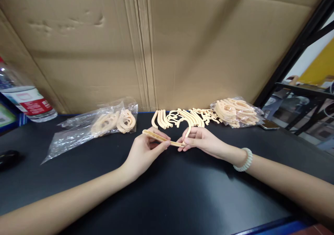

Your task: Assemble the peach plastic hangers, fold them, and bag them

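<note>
My left hand (144, 151) and my right hand (202, 141) meet over the black table (167, 193), both pinched on one slim cream plastic strip (161, 138) that runs between them. The left fingers grip its left half, the right fingers its right end. A second curved cream piece (188, 130) rises from the right fingers. Just behind the hands lies a loose row of several curved cream plastic pieces (182, 118). A pale coil bracelet (244, 160) circles my right wrist.
A clear bag (104, 125) with a few cream pieces lies at the left. Another bag full of them (236, 112) lies at the right, a phone (268, 124) beside it. A water bottle (26, 101) stands far left. A cardboard wall (156, 43) backs the table.
</note>
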Tool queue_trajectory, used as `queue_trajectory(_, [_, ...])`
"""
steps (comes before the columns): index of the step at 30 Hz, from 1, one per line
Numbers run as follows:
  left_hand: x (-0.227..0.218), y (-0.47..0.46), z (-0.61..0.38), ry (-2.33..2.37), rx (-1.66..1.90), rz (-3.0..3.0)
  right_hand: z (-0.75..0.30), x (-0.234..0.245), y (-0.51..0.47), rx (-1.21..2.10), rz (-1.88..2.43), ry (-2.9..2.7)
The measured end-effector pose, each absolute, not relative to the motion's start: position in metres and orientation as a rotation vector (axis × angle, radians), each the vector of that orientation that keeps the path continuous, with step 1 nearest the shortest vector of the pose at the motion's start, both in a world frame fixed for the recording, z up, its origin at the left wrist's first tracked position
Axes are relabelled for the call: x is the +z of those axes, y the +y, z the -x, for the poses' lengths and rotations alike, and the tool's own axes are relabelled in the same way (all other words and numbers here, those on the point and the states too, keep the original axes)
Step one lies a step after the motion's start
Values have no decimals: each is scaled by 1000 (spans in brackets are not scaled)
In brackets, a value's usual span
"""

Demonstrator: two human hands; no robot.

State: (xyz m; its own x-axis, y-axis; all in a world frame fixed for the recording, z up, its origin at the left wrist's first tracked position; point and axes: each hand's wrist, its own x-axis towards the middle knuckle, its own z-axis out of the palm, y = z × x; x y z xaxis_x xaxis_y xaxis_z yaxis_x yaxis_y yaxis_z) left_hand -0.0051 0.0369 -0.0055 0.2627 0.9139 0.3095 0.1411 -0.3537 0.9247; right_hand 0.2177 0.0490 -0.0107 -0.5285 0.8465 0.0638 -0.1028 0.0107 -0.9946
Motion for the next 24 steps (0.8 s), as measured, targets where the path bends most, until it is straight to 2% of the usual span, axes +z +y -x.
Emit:
queue_trajectory(9, [-9, 32, 5, 953, 1215, -1856, -220, -8, 49, 1700, 781, -1509])
queue_trajectory(24, [-4, 27, 5, 914, 1240, -2067, -217, -10, 49, 1628, 770, -1549])
